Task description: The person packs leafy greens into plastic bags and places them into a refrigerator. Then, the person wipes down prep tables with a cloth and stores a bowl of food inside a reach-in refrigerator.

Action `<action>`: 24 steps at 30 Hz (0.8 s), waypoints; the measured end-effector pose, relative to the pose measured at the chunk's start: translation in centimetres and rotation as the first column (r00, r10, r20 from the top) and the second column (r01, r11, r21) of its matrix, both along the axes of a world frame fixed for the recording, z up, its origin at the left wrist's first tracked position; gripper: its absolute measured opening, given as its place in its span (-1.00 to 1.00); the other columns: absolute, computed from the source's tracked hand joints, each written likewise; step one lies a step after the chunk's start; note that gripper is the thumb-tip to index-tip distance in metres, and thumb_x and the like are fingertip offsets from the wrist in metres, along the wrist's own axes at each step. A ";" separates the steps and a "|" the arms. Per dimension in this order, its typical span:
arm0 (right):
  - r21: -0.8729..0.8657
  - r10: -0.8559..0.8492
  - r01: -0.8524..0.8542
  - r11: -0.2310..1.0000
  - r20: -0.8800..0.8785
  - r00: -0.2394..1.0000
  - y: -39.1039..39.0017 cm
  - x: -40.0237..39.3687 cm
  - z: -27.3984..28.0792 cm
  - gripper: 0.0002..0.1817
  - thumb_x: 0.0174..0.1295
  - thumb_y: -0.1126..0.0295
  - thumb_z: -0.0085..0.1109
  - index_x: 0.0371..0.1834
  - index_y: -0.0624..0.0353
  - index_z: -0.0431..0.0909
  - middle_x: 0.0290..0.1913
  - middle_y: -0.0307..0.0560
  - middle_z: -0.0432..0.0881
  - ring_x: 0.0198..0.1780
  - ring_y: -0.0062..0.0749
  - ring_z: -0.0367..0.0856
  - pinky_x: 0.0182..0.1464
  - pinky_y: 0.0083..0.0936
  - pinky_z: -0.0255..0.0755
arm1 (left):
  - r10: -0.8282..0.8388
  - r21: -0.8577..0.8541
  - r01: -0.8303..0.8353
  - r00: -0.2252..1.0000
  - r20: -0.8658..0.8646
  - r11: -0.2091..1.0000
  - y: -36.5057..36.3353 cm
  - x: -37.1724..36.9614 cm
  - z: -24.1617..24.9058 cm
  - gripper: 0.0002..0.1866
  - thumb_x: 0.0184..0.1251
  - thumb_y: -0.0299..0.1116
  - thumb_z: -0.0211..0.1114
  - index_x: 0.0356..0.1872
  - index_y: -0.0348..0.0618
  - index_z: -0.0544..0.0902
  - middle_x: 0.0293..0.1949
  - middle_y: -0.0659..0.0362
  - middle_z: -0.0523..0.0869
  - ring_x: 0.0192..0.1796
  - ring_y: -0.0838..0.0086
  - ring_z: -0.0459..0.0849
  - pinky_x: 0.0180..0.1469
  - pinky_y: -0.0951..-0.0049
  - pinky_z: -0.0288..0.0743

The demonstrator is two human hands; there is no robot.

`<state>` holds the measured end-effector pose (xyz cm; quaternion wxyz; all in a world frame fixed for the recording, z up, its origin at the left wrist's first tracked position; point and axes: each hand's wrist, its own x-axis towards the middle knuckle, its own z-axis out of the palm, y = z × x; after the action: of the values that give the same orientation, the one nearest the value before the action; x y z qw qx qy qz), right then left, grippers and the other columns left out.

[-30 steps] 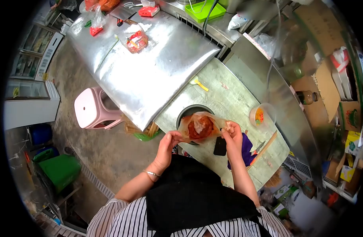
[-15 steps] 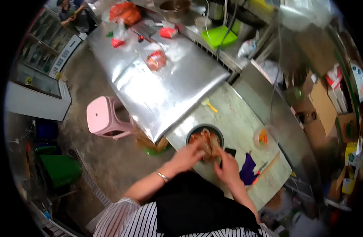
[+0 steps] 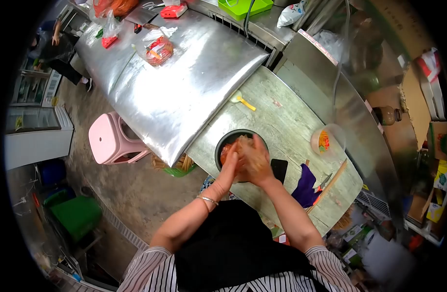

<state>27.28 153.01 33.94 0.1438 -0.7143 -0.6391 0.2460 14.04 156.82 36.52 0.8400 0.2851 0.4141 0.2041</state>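
Observation:
My left hand [image 3: 227, 169] and my right hand [image 3: 258, 168] come together over a dark round bowl [image 3: 218, 152] with reddish food in it. Between my palms is a crumpled piece of translucent plastic [image 3: 244, 144], partly hidden by the fingers. Motion smears my right fingers. Just right of the bowl, a black phone [image 3: 279, 171] lies on the pale board [image 3: 282, 124]. Farther right are a purple cloth [image 3: 306, 189], an orange-handled tool [image 3: 323, 186] and a wooden stick [image 3: 334, 181].
A clear tub [image 3: 325, 139] with orange bits stands at the board's right, a yellow-handled spoon [image 3: 246, 103] at its far side. Left of the board, the steel table [image 3: 184, 82] carries a bagged red food pack [image 3: 159, 51]. A pink stool [image 3: 106, 138] stands beside it. Another person [image 3: 63, 53] stands far left.
My hands have closed in from either side of the plastic to palms facing around it. The view has shifted, and more of the other person shows at the far left.

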 end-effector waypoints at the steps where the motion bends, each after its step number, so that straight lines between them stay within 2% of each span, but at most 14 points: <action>1: -0.001 -0.004 0.004 1.000 -0.003 1.000 0.0 -0.4 -0.3 -0.10 -0.14 0.13 0.35 0.34 -0.09 0.10 0.39 0.09 -0.04 0.40 0.00 -0.06 0.29 -0.08 0.00 | -0.004 -0.001 0.004 1.000 -0.003 1.000 0.0 -0.5 -0.2 -0.30 0.36 0.13 -0.16 0.37 -0.06 -0.04 0.28 0.03 0.20 0.31 0.25 0.20 0.28 0.29 0.15; 3: 0.148 0.136 -0.098 0.984 -0.272 0.953 -0.3 -1.3 -0.7 -0.33 0.01 0.15 0.21 0.25 -0.07 0.27 0.35 0.07 0.10 0.39 -0.10 0.00 0.28 -0.06 0.00 | 0.174 -0.031 -0.181 0.973 -0.151 0.983 0.3 -2.9 -0.3 -0.25 0.32 0.18 -0.11 0.38 -0.05 -0.06 0.30 0.06 0.18 0.29 0.23 0.25 0.23 0.26 0.22; 4: 0.187 0.206 -0.159 0.969 -0.262 0.943 -0.4 -1.9 -2.7 -0.48 0.05 0.20 0.17 0.14 -0.03 0.40 0.15 0.08 0.41 0.22 -0.09 0.33 0.15 -0.12 0.22 | 0.178 -0.021 -0.186 0.961 -0.210 0.982 -0.1 -4.3 0.1 -0.29 0.34 0.11 -0.10 0.36 -0.08 -0.03 0.27 0.06 0.24 0.23 0.27 0.32 0.16 0.30 0.29; 5: 0.182 0.198 -0.151 0.972 -0.273 0.942 -0.7 -2.3 -3.8 -0.48 0.05 0.20 0.17 0.14 -0.03 0.40 0.15 0.08 0.41 0.22 -0.09 0.33 0.15 -0.12 0.22 | 0.170 -0.027 -0.180 0.961 -0.220 0.983 -0.1 -5.0 1.7 -0.29 0.34 0.11 -0.10 0.36 -0.08 -0.03 0.27 0.06 0.24 0.23 0.27 0.32 0.16 0.30 0.29; 7: -0.262 -0.396 0.299 0.918 -0.534 0.747 -1.2 -2.4 -5.0 -0.56 -0.01 0.33 0.24 -0.02 0.18 0.46 -0.09 0.16 0.55 -0.03 -0.07 0.54 -0.03 -0.23 0.38 | 0.224 0.283 -0.070 0.798 -0.560 0.957 0.0 -5.8 4.9 -0.36 0.38 0.02 -0.10 0.34 -0.11 0.02 0.21 0.05 0.33 0.18 0.28 0.38 0.14 0.31 0.32; 8: -0.263 -0.400 0.303 0.916 -0.535 0.744 -0.8 -2.3 -4.8 -0.56 -0.01 0.33 0.24 -0.02 0.18 0.46 -0.09 0.16 0.55 -0.03 -0.07 0.54 -0.03 -0.23 0.38 | 0.219 0.282 -0.065 0.798 -0.561 0.957 0.2 -6.5 4.6 -0.36 0.38 0.02 -0.10 0.34 -0.11 0.02 0.21 0.05 0.33 0.18 0.28 0.38 0.14 0.31 0.32; 10: -0.284 -0.426 0.374 0.883 -0.144 0.893 -0.3 -1.9 -4.4 -0.70 0.06 0.30 0.15 -0.18 0.23 0.48 -0.33 0.12 0.61 -0.29 0.10 0.58 -0.26 -0.21 0.44 | 0.136 0.200 -0.065 0.921 -0.365 0.978 0.2 -7.6 3.3 -0.46 0.40 -0.06 -0.12 0.27 -0.18 0.14 0.19 0.05 0.36 0.18 0.29 0.39 0.19 0.33 0.25; 11: -0.289 -0.429 0.377 0.880 -0.142 0.892 -0.2 -2.1 -3.7 -0.70 0.06 0.30 0.15 -0.18 0.23 0.48 -0.33 0.12 0.61 -0.29 0.10 0.58 -0.26 -0.21 0.44 | 0.132 0.194 -0.062 0.921 -0.367 0.979 0.0 -7.2 2.5 -0.46 0.40 -0.06 -0.12 0.27 -0.18 0.14 0.19 0.05 0.36 0.18 0.29 0.39 0.19 0.33 0.25; 13: -0.291 -0.552 0.493 0.820 -0.172 0.816 0.4 -2.4 -2.2 -0.76 0.06 0.33 0.14 -0.30 0.26 0.47 -0.32 0.20 0.58 -0.24 0.08 0.56 -0.21 -0.15 0.40 | -0.115 0.475 0.275 0.934 -0.337 0.836 -0.5 -5.1 0.6 -0.57 0.40 -0.19 -0.11 0.16 -0.27 0.27 0.11 0.00 0.40 0.12 0.35 0.45 0.14 0.42 0.32; 17: -0.204 -0.470 0.423 0.883 -0.402 0.786 -2.8 -2.0 -0.8 -0.70 0.02 0.31 0.18 -0.21 0.24 0.47 -0.17 0.25 0.53 -0.06 0.06 0.49 -0.07 -0.15 0.35 | -0.112 0.550 0.248 0.956 -0.270 0.797 0.0 -2.1 -1.6 -0.58 0.39 -0.22 -0.09 0.14 -0.28 0.27 0.12 0.00 0.40 0.20 0.33 0.37 0.21 0.41 0.21; 19: -0.076 -0.195 0.187 0.979 -0.112 0.974 -5.3 -2.3 -0.7 -0.57 -0.01 0.30 0.21 -0.07 0.23 0.43 0.01 0.24 0.43 0.12 0.06 0.34 0.11 -0.18 0.23 | -0.151 0.467 0.252 0.958 -0.244 0.847 -0.2 -1.2 -4.2 -0.56 0.38 -0.20 -0.07 0.15 -0.29 0.27 0.13 -0.03 0.39 0.24 0.26 0.32 0.24 0.38 0.16; 22: -0.039 -0.095 0.097 0.995 0.042 0.995 -7.6 -3.5 -0.9 -0.49 -0.03 0.29 0.22 0.03 0.21 0.39 0.11 0.18 0.34 0.18 0.07 0.26 0.21 -0.22 0.12 | -0.308 0.494 0.541 0.823 -0.477 0.680 -0.6 -0.1 -7.3 -0.52 0.38 -0.10 -0.08 0.12 -0.30 0.37 0.12 -0.12 0.42 0.23 0.15 0.34 0.26 0.33 0.15; 23: -0.043 -0.096 0.097 0.994 0.040 0.995 -7.7 -3.4 -0.7 -0.49 -0.03 0.29 0.22 0.03 0.21 0.39 0.11 0.18 0.34 0.18 0.07 0.26 0.21 -0.22 0.12 | -0.311 0.491 0.543 0.822 -0.478 0.682 -0.3 0.3 -7.7 -0.52 0.38 -0.10 -0.08 0.12 -0.30 0.37 0.12 -0.12 0.42 0.23 0.15 0.34 0.26 0.33 0.15; 24: 0.008 -0.218 0.218 0.976 -0.008 0.976 -7.9 -3.4 -0.4 -0.52 0.00 0.32 0.19 0.03 0.22 0.40 0.12 0.16 0.34 0.17 0.05 0.27 0.21 -0.25 0.13 | -0.337 0.524 0.631 0.763 -0.552 0.571 0.0 0.6 -8.2 -0.52 0.35 -0.11 -0.04 0.11 -0.30 0.37 0.10 -0.16 0.42 0.21 0.08 0.34 0.23 0.29 0.19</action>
<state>23.83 145.11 33.59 0.1752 -0.7786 -0.5574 0.2286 14.69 156.83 28.32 0.5947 0.7125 0.3705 0.0363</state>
